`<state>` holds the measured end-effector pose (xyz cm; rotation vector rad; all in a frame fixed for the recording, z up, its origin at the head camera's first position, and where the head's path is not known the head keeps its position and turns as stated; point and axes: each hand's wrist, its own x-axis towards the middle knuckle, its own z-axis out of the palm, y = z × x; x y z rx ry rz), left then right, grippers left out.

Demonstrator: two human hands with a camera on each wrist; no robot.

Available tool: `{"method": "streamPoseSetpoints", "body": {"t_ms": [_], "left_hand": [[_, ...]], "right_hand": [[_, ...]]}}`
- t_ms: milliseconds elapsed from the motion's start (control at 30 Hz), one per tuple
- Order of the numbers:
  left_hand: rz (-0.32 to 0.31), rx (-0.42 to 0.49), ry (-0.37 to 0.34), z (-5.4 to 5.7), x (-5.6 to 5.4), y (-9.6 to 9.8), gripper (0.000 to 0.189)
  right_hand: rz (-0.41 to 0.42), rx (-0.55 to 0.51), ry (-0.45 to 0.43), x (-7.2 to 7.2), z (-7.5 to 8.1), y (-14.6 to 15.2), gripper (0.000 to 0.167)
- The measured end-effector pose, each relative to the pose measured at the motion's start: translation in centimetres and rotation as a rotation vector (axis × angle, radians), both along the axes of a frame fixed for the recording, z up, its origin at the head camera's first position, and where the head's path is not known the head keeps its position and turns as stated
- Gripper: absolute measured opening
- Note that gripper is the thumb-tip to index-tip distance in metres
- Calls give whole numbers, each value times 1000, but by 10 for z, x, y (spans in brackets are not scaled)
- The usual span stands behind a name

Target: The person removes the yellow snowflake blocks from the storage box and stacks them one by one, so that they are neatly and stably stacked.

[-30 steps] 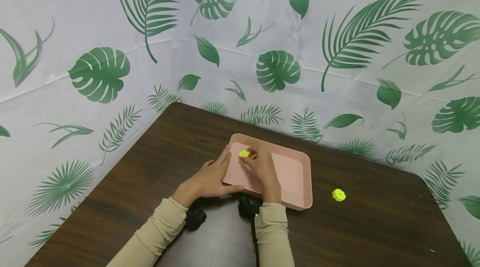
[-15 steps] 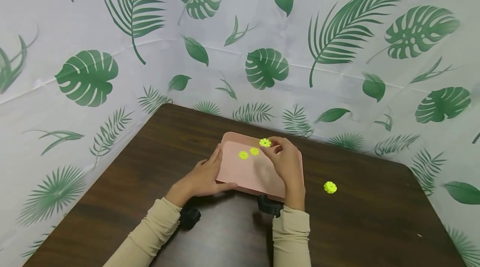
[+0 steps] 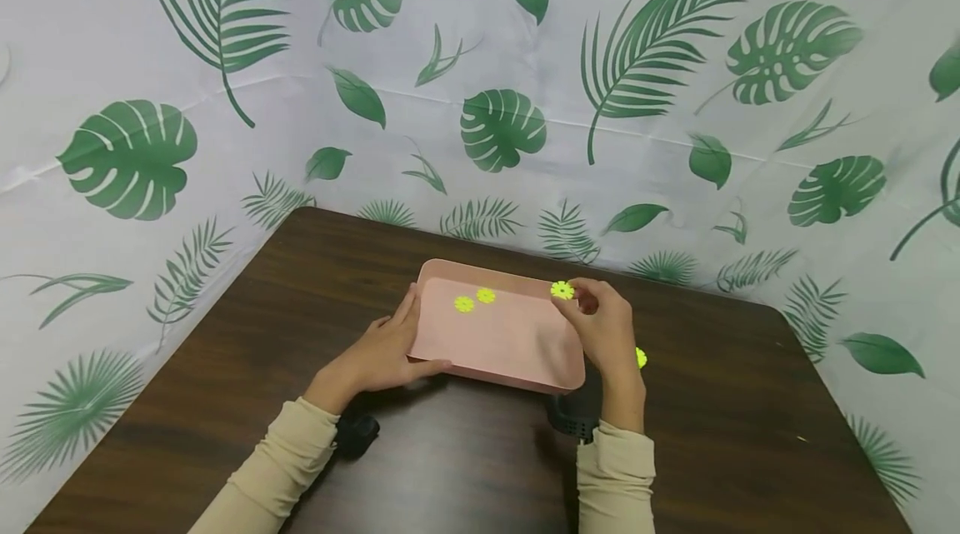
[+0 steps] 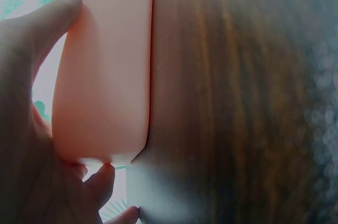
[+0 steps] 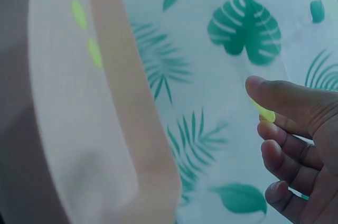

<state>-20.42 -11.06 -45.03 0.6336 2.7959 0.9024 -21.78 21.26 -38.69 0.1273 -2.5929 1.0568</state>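
By the pink tray: right hand pinches a yellow disc at far right corner
Left end: left hand, spread
Long axis: left to right
Two discs inside: nearer the left hand

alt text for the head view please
A right hand pinches a yellow flower-shaped piece near the right end of a pink tray on a dark table. Two similar pieces lie inside; the left hand touches the left end.

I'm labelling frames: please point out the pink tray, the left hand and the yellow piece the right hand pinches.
Pink tray (image 3: 495,338): head view, on its bare floor.
Left hand (image 3: 378,353): head view, on its back.
Yellow piece (image 3: 560,290): head view, near its middle.
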Motion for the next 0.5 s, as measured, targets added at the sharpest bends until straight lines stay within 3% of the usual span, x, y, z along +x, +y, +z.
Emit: {"method": "streamPoseSetpoints", "body": {"t_ms": [500], "left_hand": [[-10,31,-5,0,-1,-1,123]], "right_hand": [[-131,70,-59,15,-16,84,36]]}}
